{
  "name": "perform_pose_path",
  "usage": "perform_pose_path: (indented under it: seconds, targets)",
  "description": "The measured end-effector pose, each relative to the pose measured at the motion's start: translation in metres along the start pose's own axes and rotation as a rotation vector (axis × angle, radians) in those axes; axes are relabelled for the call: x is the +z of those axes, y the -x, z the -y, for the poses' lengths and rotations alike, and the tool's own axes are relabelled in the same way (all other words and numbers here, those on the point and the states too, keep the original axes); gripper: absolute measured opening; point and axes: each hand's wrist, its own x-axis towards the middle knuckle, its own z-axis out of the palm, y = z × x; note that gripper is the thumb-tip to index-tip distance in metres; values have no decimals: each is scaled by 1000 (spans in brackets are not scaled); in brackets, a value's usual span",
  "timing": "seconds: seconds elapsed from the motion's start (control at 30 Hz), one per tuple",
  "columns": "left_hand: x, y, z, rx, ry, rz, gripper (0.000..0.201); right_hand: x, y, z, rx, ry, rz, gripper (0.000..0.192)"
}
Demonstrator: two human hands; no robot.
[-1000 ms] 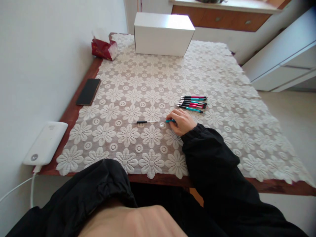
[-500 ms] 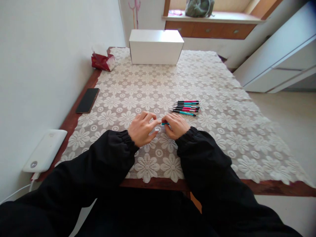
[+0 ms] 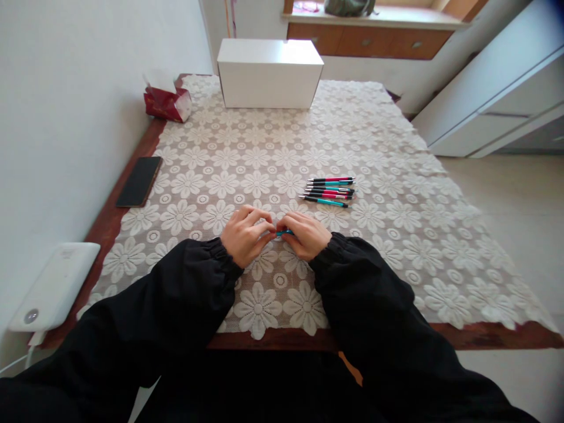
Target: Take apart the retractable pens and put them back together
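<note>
My left hand [image 3: 245, 236] and my right hand [image 3: 306, 236] meet over the tablecloth near the table's front. Between their fingertips is a small teal pen part [image 3: 284, 232]. My right thumb and fingers pinch it, covering its right end. At its left end, my left thumb and fingertips are closed in a pinch; whether a smaller piece is hidden between them I cannot make out. Beyond my right hand lie several pens [image 3: 328, 201] side by side, teal and red with black grips, their tips pointing left.
A white box [image 3: 268, 82] stands at the table's far end. Along the left edge are a red tissue pack [image 3: 163, 104], a dark phone [image 3: 140, 181] and a white power bank [image 3: 57, 285] with a cable. A floral lace tablecloth [image 3: 374, 141] covers the table.
My left thumb and fingers have closed from an open curl onto the left end of the teal pen part. The hands have come together. The view has shifted slightly.
</note>
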Motion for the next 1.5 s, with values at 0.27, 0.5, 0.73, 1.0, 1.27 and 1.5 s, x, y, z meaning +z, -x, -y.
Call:
perform_pose_path:
  seconds: [0.27,0.5,0.73,1.0,1.27,1.5]
  targets:
    - [-12,0,-4,-160,258,-193,21,2,-2,21,24,-431,-192,25]
    - [-32,-7,16,-198,137,-72,25,-12,0,32,-15,-467,-565,29]
    - [-44,11,33,-178,-25,290,39,-13,-4,27,52,-436,-701,24]
    - [-35,21,45,-114,28,154,16,-2,-1,6,92,-76,-291,33]
    - [-35,23,44,-66,54,106,19,7,-1,6,16,-57,-194,32]
    - [-36,22,41,-43,37,115,20,8,-2,9,11,-41,-164,29]
